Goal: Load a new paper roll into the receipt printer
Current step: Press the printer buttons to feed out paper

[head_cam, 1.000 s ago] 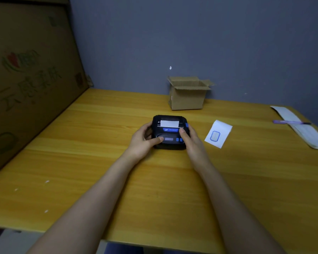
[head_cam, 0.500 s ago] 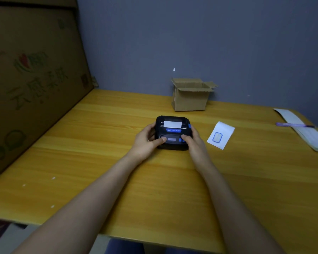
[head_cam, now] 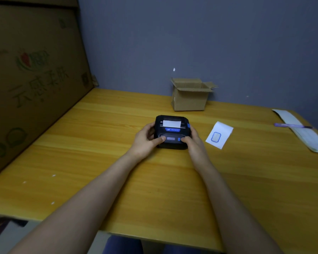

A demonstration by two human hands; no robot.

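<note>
A small black receipt printer (head_cam: 171, 132) with blue trim lies flat in the middle of the yellow wooden table (head_cam: 99, 162). Its lid is closed, and a short tab of white paper (head_cam: 171, 123) sticks out of the slot near its far edge. My left hand (head_cam: 145, 142) grips the printer's left side, thumb resting on the front panel. My right hand (head_cam: 194, 142) grips the right side, thumb also on the front panel. The paper roll itself is hidden.
An open cardboard box (head_cam: 190, 94) stands against the wall behind the printer. A white slip with a blue-edged label (head_cam: 218, 137) lies to the printer's right. Farther right, a purple pen (head_cam: 292, 125) rests on a long paper strip (head_cam: 305, 132). A big cardboard sheet (head_cam: 31, 79) borders the left side.
My right thumb has slid from the printer's upper lid down to the front panel. Both hands stay on the printer, which has not moved on the table.
</note>
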